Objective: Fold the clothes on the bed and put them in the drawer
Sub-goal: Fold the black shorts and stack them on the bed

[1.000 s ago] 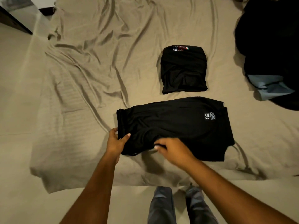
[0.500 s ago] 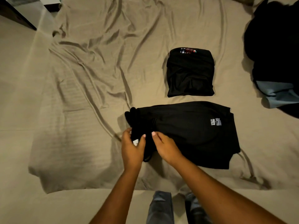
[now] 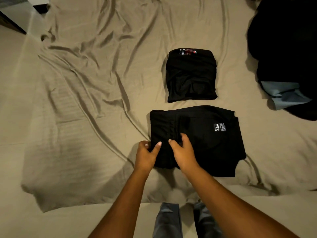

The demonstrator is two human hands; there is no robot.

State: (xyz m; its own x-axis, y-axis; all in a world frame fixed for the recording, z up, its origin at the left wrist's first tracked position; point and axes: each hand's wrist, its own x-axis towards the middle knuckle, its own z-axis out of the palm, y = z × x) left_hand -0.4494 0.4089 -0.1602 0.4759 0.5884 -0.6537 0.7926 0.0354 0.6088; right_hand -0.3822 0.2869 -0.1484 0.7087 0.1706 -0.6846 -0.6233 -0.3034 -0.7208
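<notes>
A black garment (image 3: 205, 140) with a small white label lies partly folded near the bed's front edge. Its left end is turned over onto the rest. My left hand (image 3: 146, 154) grips that folded left edge, thumb on top of the cloth. My right hand (image 3: 183, 152) lies just beside it on the fold, fingers curled into the fabric. Behind it sits a folded black garment (image 3: 191, 76), a neat square with a coloured tag at its far edge.
A wrinkled tan sheet (image 3: 85, 100) covers the bed. A heap of dark clothes (image 3: 284, 40) with a grey-blue piece (image 3: 284, 95) lies at the right. Dark furniture (image 3: 10, 23) shows at the top left. My legs stand at the bed's front edge.
Both hands carried the garment's left end to the right and laid it over the middle, so the garment is now shorter. The hands have come close together on the fold.
</notes>
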